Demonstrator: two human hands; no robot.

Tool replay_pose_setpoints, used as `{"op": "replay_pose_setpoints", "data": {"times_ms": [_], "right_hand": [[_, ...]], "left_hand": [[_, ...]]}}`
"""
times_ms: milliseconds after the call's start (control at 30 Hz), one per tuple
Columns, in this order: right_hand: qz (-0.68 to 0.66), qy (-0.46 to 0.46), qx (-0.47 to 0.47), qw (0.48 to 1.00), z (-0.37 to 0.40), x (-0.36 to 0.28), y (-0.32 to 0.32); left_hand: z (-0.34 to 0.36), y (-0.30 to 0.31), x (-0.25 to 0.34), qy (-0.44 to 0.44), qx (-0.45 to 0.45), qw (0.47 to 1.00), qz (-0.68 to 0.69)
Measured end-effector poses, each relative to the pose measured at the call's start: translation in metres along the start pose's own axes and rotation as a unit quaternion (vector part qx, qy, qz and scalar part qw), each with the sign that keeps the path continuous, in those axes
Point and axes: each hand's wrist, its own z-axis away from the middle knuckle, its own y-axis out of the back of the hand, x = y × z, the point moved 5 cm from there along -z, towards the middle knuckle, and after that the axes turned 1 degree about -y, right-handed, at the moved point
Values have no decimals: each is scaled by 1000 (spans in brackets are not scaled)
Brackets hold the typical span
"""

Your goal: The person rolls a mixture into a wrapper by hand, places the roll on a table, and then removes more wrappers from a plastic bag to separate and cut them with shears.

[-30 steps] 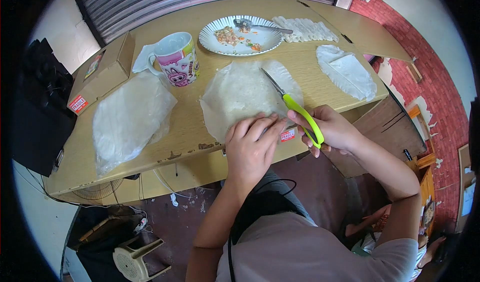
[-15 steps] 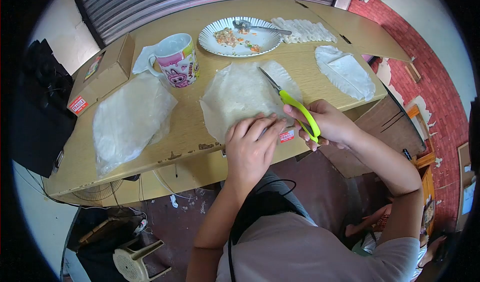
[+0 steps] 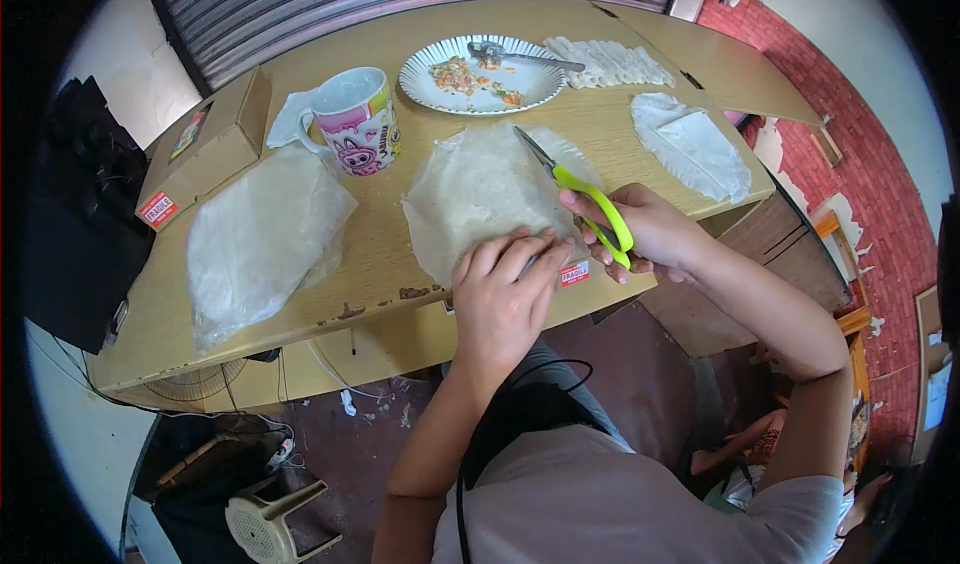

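Observation:
My right hand [image 3: 640,232] is closed around the yellow-green handles of a pair of scissors [image 3: 590,192]. The dark blades point up and left over a stack of thin, translucent white wrapper sheets [image 3: 480,179], and look nearly closed. My left hand [image 3: 505,279] lies palm down on the near edge of the sheets, fingers side by side and slightly bent; its thumb is not clear. Below the sheets' right side, a red and white "FRAGILE" label [image 3: 575,274] shows near the table edge.
A fluted plate [image 3: 420,89] with chopped filling and a spoon [image 3: 530,58] stands at the back. White rolls [image 3: 610,64] lie beside it, a folded white cloth-like piece [image 3: 690,149] to the right. Leftward are a mug [image 3: 360,129], a plastic-wrapped sheet stack [image 3: 265,239] and a cardboard box [image 3: 205,149].
My right hand and the scissors have shifted slightly up and left, and the handles have turned a little. My left hand still rests on the sheets.

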Motion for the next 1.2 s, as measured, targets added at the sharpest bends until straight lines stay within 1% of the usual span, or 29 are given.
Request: {"op": "replay_pose_setpoints", "data": {"times_ms": [233,300,400,767,833,1033,1133,1200], "right_hand": [[25,0,3,1000,-1,-3,-2],[24,-4,17,1000,-2,-5,0],[12,11,5,1000,-6,-6,2],[30,1,9,999,-14,-9,7],[32,0,17,999,-14,-9,8],[30,14,-6,999,-23,-7,11],[55,6,14,998,-18,-8,22],[-28,-1,-8,1000,-14,-2,33]], "left_hand": [[0,1,0,1,1,1000,1],[-1,1,1,2,0,1000,1],[-1,2,1,2,-1,1000,6],[2,-1,-1,3,-14,1000,7],[0,1,-1,5,0,1000,5],[0,0,0,7,3,1000,3],[0,-1,-1,8,7,1000,11],[2,-2,-3,10,2,1000,7]]}}
